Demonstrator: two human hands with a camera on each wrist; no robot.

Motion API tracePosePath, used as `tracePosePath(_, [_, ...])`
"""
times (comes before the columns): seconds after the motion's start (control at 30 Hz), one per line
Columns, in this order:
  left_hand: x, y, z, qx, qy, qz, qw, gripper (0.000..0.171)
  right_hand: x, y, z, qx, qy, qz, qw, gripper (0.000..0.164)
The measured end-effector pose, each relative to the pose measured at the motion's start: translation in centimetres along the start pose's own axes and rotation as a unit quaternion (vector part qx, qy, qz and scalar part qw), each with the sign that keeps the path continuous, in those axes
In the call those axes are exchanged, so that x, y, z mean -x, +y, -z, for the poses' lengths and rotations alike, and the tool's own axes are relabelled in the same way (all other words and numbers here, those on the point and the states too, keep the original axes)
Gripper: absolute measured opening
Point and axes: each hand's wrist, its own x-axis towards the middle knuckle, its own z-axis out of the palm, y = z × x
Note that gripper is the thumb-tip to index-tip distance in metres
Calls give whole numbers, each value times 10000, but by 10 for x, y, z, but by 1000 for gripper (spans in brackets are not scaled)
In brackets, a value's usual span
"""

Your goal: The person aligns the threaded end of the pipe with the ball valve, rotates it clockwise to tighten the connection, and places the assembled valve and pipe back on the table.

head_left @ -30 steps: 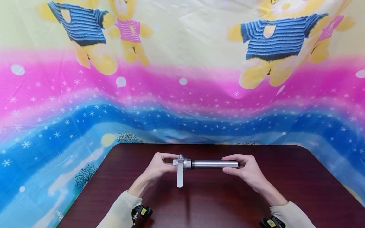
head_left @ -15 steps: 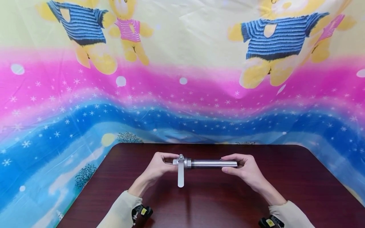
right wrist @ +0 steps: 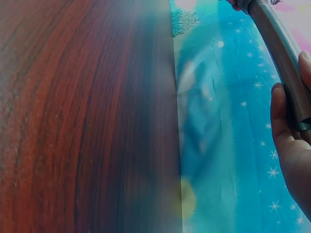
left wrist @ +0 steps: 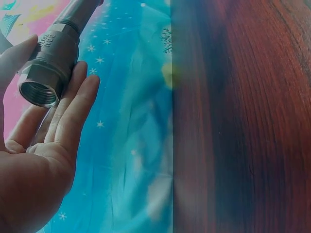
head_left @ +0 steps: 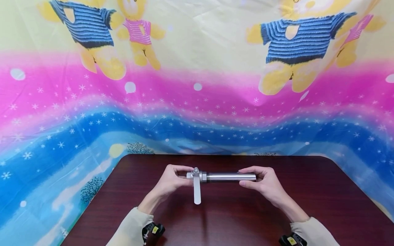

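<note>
A silver ball valve with a long flat lever handle is joined to a straight metal pipe. The pair is held level above the table, the lever pointing back toward me. My left hand grips the valve's left end between thumb and fingers. In the left wrist view the valve's threaded opening faces the palm, and its body carries raised lettering. At the other end, my right hand pinches the pipe with the thumb in front and fingers behind. In the right wrist view, the pipe's open end shows beside the palm.
Below both hands lies a dark red-brown wooden table with rounded far corners. A patterned curtain with bears and snowflakes hangs behind and around it. Black camera mounts sit at both wrists.
The lever's free end has shifted slightly right and a little closer to me. Pipe and right hand moved very slightly left, then stayed; the left hand keeps its grip.
</note>
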Motion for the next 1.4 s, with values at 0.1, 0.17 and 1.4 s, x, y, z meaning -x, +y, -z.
tracePosePath(0.1, [1, 0, -1, -5, 9, 24, 10000, 46, 1, -1, 0, 23, -10, -28, 10000, 39])
tracePosePath(0.17, [1, -1, -1, 21, 30, 50, 10000, 46, 1, -2, 0, 36, -21, -51, 10000, 39])
tracePosePath(1.4, [2, -12, -3, 245, 266, -137, 9993, 45, -2, -6, 7, 382, -421, -388, 9976, 26])
